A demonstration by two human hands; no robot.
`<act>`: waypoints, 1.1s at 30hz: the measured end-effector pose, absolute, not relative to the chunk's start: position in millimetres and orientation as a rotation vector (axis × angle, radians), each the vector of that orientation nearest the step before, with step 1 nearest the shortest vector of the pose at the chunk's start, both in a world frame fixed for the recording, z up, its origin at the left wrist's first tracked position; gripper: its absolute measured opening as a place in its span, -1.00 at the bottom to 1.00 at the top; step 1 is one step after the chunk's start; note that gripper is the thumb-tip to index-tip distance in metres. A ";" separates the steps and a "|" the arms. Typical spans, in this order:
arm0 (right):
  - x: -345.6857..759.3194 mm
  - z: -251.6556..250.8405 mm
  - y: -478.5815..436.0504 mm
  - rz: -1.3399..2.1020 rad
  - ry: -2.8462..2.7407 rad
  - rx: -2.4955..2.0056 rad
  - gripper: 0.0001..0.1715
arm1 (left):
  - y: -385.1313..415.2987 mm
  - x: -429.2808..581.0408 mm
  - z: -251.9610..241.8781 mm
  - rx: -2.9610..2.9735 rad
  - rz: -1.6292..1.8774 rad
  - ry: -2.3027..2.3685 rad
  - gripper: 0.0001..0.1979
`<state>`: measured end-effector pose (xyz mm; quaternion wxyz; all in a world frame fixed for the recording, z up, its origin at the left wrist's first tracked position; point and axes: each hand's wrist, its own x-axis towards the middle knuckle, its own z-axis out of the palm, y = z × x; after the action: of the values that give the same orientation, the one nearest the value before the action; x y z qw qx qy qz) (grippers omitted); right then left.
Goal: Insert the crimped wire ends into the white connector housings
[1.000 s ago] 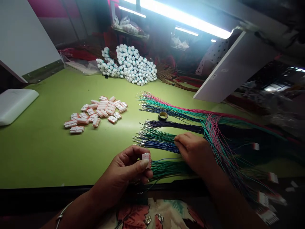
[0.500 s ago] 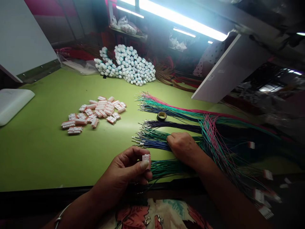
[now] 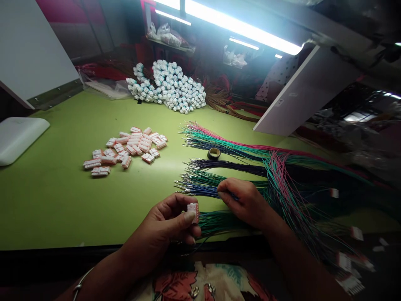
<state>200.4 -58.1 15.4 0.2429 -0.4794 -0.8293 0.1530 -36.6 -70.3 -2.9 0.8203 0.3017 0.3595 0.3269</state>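
Observation:
Between the thumb and fingers of my left hand (image 3: 171,221) is a white and orange connector housing (image 3: 193,212). My right hand (image 3: 242,198) is closed in a pinch over the blue wires (image 3: 203,190); its fingertips touch that bundle, but whether a single wire is gripped cannot be made out. Green wires (image 3: 208,177) with metal terminals lie just behind the blue ones, and a dark purple bundle (image 3: 232,165) is farther back. Another green bundle (image 3: 216,221) runs below my right hand, close to the connector housing.
A pile of connector housings (image 3: 134,144) lies on the green table (image 3: 56,200). Beyond it are many white connectors (image 3: 175,88). A tape roll (image 3: 214,154) sits between wire bundles. Pink and teal wires (image 3: 219,138) stretch rightward, near a white panel (image 3: 288,96). Wired connectors (image 3: 344,263) hang lower right.
My right hand has shifted slightly down toward the blue wires, and its fingers have turned into a pinch. My left hand keeps the connector housing in nearly the same place.

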 end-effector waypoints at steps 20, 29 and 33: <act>166.6 19.5 -87.3 1.029 -1.651 -1.259 -0.88 | -68.7 -33.6 1.8 0.486 0.613 0.673 -0.89; 162.9 15.6 -90.5 1.099 -1.604 -1.310 -0.86 | -68.0 -31.4 -0.8 0.505 0.616 0.680 -0.86; 162.2 13.7 -92.0 1.081 -1.625 -1.319 -0.86 | -68.7 -32.4 -1.3 0.528 0.618 0.688 -0.88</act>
<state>162.2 -92.0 13.7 0.3829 -0.5173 -0.6373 0.4237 -32.4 -68.7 -1.3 0.8614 0.2518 0.3281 0.2948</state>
